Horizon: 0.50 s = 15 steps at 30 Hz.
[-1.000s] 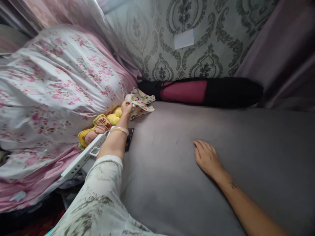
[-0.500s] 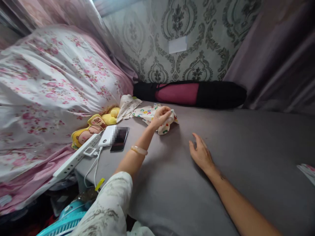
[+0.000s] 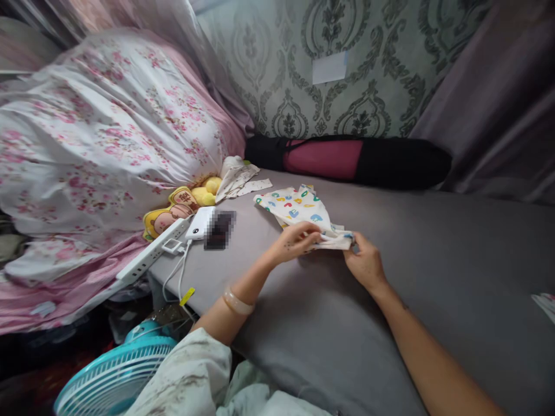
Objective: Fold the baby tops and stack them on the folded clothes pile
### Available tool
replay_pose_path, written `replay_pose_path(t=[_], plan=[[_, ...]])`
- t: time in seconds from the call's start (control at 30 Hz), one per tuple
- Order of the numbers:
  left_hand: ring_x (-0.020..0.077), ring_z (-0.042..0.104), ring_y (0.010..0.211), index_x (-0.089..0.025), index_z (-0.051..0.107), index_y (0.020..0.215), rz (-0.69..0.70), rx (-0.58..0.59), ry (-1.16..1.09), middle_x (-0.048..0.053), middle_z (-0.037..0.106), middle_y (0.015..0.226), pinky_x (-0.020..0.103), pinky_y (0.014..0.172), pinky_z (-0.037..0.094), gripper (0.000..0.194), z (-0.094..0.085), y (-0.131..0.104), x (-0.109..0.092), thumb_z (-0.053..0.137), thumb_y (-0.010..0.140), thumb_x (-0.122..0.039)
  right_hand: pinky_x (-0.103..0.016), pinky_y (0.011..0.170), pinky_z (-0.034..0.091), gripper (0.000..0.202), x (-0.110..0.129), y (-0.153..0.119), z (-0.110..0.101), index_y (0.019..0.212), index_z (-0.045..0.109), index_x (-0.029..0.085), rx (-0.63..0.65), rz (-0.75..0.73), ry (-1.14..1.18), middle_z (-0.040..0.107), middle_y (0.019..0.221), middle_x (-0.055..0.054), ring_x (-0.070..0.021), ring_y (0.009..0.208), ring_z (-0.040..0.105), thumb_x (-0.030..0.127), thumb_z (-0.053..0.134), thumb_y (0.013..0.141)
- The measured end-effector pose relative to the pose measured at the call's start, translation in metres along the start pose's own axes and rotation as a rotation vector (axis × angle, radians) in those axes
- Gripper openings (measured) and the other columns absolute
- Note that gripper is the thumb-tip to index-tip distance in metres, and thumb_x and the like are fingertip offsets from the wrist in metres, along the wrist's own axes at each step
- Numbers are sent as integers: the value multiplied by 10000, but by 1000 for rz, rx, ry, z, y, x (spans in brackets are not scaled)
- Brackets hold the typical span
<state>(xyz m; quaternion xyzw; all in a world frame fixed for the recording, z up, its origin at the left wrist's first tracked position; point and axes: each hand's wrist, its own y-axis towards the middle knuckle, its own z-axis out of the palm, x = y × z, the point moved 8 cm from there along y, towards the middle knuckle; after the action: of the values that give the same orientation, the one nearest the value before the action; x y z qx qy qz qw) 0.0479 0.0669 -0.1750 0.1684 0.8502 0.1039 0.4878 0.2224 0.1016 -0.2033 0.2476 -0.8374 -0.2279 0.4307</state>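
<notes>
A small white garment (image 3: 299,205) with a colourful print lies partly spread on the grey bed sheet (image 3: 433,260). Its near edge is lifted a little and runs between my two hands. My left hand (image 3: 297,241) pinches this edge at its left part. At the right corner of the same edge, my right hand (image 3: 365,261) grips the cloth between thumb and fingers. The exact kind of garment cannot be told from its folds. A pale bangle (image 3: 238,303) circles my left wrist.
Left of the garment lie a phone (image 3: 219,230), a white power bank (image 3: 200,224), a power strip (image 3: 151,251) with cables, yellow plush toys (image 3: 167,215) and a crumpled pale cloth (image 3: 237,178). A black and maroon long bag (image 3: 347,160) lies along the wall. A turquoise fan (image 3: 117,375) stands below the bed edge.
The printed garment has been drawn nearer and to the right, away from the pale cloth, and spread out more. My right hand, empty before, has closed on its corner.
</notes>
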Motion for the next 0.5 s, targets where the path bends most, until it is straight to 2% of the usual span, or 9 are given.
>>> replay_pose_path(t=[0.1, 0.17, 0.23, 0.33, 0.43, 0.5], plan=[[135, 559, 751, -169, 658, 946, -105, -223, 200, 48, 672, 884, 244, 689, 444, 239, -45, -31, 34, 503, 909, -348, -282, 639, 447, 176, -4, 5, -15, 821, 611, 196, -65, 71, -17, 640, 710, -34, -186, 655, 581, 346, 520, 830], [144, 556, 737, -174, 663, 912, -211, -314, 364, 41, 652, 820, 258, 702, 447, 226, -73, -56, 59, 486, 905, -316, -263, 589, 410, 190, -5, 10, -24, 753, 580, 204, -78, 107, 6, 593, 651, -7, -166, 601, 531, 376, 531, 817], [160, 562, 748, -168, 666, 912, -301, -352, 524, 52, 644, 827, 283, 740, 451, 230, -98, -81, 79, 468, 901, -284, -252, 552, 374, 202, -5, 13, -32, 717, 556, 212, -64, 137, 34, 548, 615, 17, -149, 564, 482, 390, 535, 811], [200, 575, 835, -155, 673, 947, -445, -423, 762, 80, 628, 858, 324, 834, 447, 244, -138, -113, 98, 451, 881, -233, -258, 539, 348, 218, 0, 18, -42, 700, 549, 220, -29, 170, 74, 502, 598, 34, -139, 549, 433, 403, 539, 817], [248, 558, 981, -158, 671, 1046, -578, -466, 937, 115, 606, 957, 363, 914, 424, 308, -169, -134, 109, 439, 845, -170, -272, 534, 339, 241, 12, 20, -49, 687, 555, 226, -1, 177, 121, 485, 596, 29, -144, 553, 417, 424, 544, 824], [285, 531, 1038, -163, 672, 1081, -648, -474, 1014, 140, 584, 1020, 399, 933, 414, 348, -182, -140, 114, 440, 823, -152, -277, 519, 327, 257, 20, 20, -52, 659, 540, 230, 8, 172, 127, 464, 575, 28, -146, 546, 406, 429, 555, 820]])
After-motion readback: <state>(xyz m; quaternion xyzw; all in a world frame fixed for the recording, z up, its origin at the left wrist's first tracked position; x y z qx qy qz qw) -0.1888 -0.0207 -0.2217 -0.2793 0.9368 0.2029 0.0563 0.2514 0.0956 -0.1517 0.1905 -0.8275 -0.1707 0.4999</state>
